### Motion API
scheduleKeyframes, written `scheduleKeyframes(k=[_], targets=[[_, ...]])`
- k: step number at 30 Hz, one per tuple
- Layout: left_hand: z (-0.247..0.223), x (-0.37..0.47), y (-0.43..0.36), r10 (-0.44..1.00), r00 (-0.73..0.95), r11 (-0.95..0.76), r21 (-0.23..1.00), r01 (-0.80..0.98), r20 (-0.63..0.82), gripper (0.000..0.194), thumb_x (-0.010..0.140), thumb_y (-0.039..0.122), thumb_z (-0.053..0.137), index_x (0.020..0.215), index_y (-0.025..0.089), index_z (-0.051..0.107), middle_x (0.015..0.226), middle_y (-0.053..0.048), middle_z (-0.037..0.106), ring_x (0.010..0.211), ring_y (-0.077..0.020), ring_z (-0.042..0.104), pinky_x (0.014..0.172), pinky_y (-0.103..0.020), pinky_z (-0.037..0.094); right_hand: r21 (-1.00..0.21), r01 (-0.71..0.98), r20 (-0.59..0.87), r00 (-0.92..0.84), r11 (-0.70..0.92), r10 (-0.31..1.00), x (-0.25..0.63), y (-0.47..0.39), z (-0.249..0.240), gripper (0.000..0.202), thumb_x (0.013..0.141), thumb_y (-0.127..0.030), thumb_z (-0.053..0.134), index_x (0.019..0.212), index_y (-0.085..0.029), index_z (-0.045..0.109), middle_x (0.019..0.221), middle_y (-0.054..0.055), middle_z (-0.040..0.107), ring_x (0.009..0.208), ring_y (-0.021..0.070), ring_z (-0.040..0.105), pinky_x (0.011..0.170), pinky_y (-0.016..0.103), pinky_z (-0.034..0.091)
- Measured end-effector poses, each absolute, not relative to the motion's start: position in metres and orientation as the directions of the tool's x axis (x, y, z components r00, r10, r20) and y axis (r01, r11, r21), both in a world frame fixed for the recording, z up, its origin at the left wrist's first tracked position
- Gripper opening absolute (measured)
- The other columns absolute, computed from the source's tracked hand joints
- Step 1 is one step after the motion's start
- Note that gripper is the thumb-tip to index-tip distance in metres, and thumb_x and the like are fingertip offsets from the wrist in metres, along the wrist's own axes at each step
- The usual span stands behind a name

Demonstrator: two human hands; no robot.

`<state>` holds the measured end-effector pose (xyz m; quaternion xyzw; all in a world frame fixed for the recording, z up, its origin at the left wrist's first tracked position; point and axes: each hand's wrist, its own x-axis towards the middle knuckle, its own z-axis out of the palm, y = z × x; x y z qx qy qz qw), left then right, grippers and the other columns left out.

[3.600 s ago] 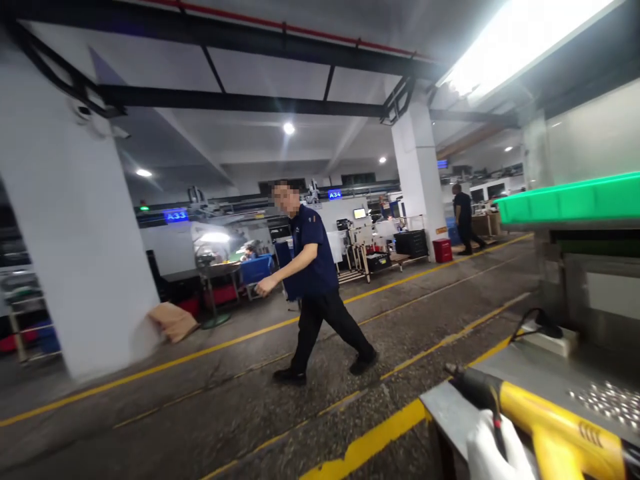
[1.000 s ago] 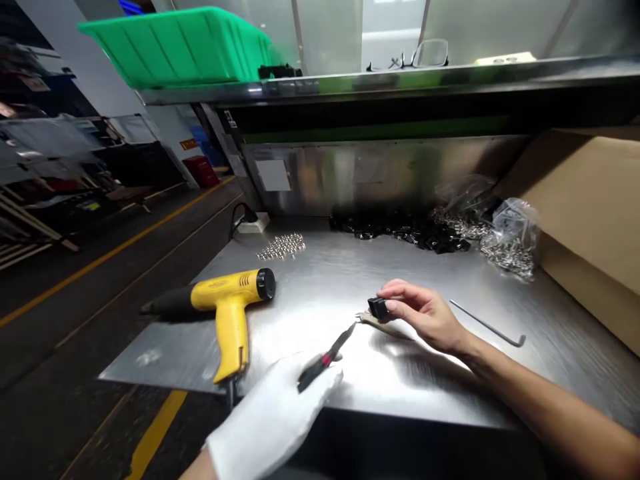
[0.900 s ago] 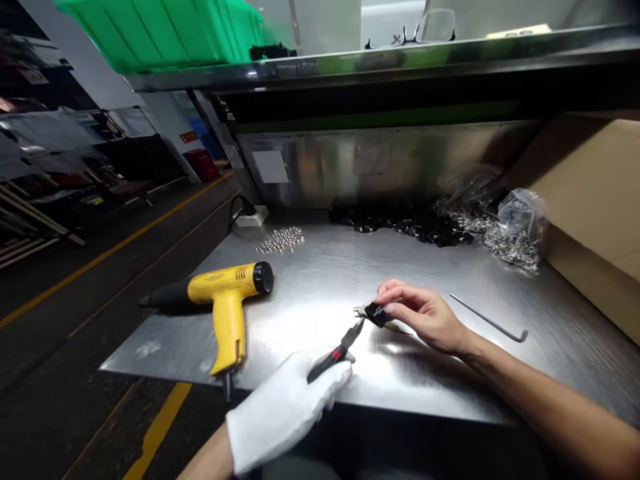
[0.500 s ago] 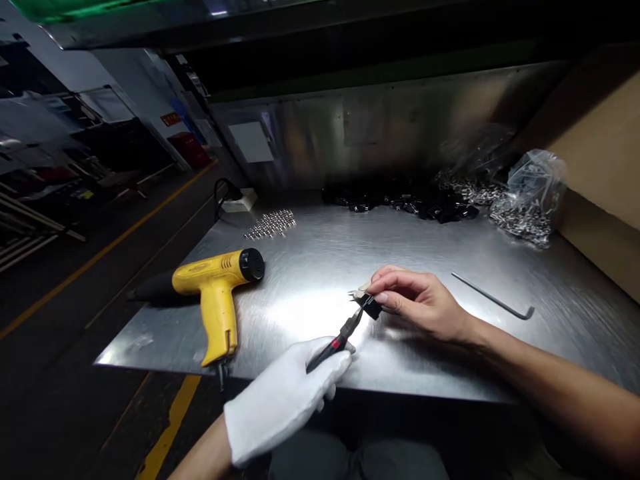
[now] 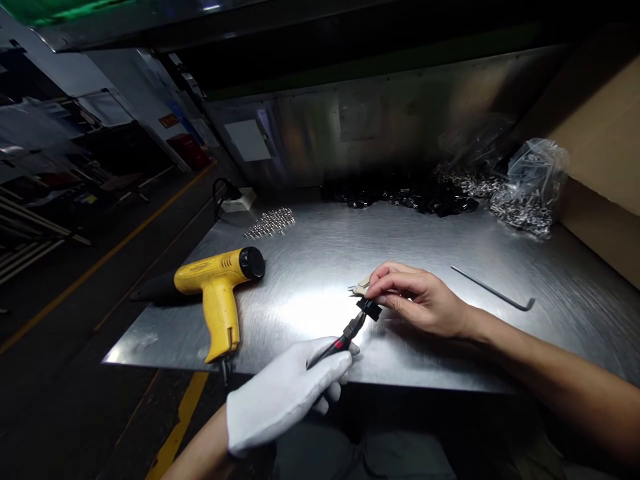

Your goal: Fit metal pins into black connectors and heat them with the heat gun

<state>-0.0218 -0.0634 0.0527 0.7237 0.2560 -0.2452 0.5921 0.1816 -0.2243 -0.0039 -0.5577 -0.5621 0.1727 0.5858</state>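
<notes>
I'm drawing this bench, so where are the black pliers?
In the head view, the black pliers are below centre, slightly right, in the gloved left hand; their tip seems to touch the black piece in the right hand.

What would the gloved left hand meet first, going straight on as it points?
Probably the black part held in the right hand: the pliers in the left hand point at it and seem to touch it, though depth is unclear.
</notes>
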Motion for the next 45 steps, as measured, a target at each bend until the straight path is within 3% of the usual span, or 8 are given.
scheduleKeyframes(k=[5, 14, 22, 28, 36, 45], targets=[[0.048, -0.023, -0.060, 0.015, 0.747, -0.057, 0.745, 0.665, -0.665, 0.043, 0.095, 0.059, 0.056, 0.098, 0.017, 0.064, 0.096, -0.007, 0.067, 0.084, -0.0194, 0.064, 0.075, -0.033, 0.055, -0.841, 0.450, 0.468, 0.329, 0.300, 0.820, 0.185, -0.226, -0.005, 0.019, 0.099, -0.014, 0.061, 0.109, -0.022, 0.075, 0.106, 0.006, 0.068, 0.085, 0.0158, 0.066, 0.071, 0.031, 0.055], [0.049, -0.023, -0.060, -0.021, 0.740, -0.058, 0.740, 0.670, -0.672, 0.050, 0.098, 0.061, 0.053, 0.113, 0.015, 0.066, 0.100, -0.006, 0.067, 0.084, -0.0185, 0.065, 0.076, -0.033, 0.054, -0.804, 0.481, 0.499, 0.224, 0.350, 0.837, 0.185, -0.226, -0.002, 0.024, 0.098, -0.008, 0.058, 0.109, -0.021, 0.074, 0.105, 0.007, 0.068, 0.096, 0.0179, 0.068, 0.084, 0.034, 0.058], [0.050, -0.019, -0.063, 0.030, 0.740, -0.120, 0.732, 0.670, -0.672, 0.052, 0.095, 0.065, 0.053, 0.101, 0.015, 0.067, 0.089, -0.005, 0.067, 0.078, -0.0166, 0.062, 0.070, -0.029, 0.052, -0.784, 0.508, 0.506, 0.191, 0.356, 0.841, 0.187, -0.228, 0.002, 0.020, 0.100, -0.011, 0.059, 0.108, -0.022, 0.073, 0.109, 0.007, 0.072, 0.101, 0.0192, 0.069, 0.088, 0.037, 0.058], [0.052, -0.017, -0.065, 0.090, 0.750, -0.208, 0.724, 0.657, -0.655, 0.047, 0.094, 0.063, 0.053, 0.094, 0.017, 0.066, 0.082, -0.004, 0.068, 0.074, -0.0170, 0.059, 0.069, -0.029, 0.049, -0.870, 0.421, 0.377, 0.236, 0.256, 0.896, 0.183, -0.229, 0.005, 0.018, 0.098, -0.012, 0.061, 0.107, -0.020, 0.074, 0.107, 0.007, 0.076, 0.105, 0.0210, 0.070, 0.094, 0.039, 0.056], [0.050, -0.015, -0.070, 0.135, 0.739, -0.203, 0.712, 0.673, -0.660, 0.048, 0.094, 0.062, 0.054, 0.091, 0.016, 0.064, 0.078, -0.003, 0.066, 0.069, -0.0162, 0.057, 0.066, -0.028, 0.046, -0.952, 0.260, 0.246, 0.326, 0.164, 0.913, 0.181, -0.227, 0.000, 0.017, 0.098, -0.027, 0.065, 0.110, -0.018, 0.072, 0.109, 0.009, 0.075, 0.099, 0.0214, 0.070, 0.084, 0.037, 0.056], [0.033, -0.027, -0.067, 0.167, 0.858, -0.354, 0.783, 0.512, -0.486, 0.037, 0.101, 0.054, 0.050, 0.087, 0.023, 0.064, 0.081, -0.001, 0.063, 0.073, -0.0178, 0.054, 0.065, -0.027, 0.042, -0.968, 0.205, 0.212, 0.350, 0.146, 0.912, 0.179, -0.226, 0.002, 0.017, 0.097, -0.027, 0.066, 0.109, -0.018, 0.072, 0.109, 0.008, 0.076, 0.101, 0.0219, 0.069, 0.088, 0.038, 0.054]])
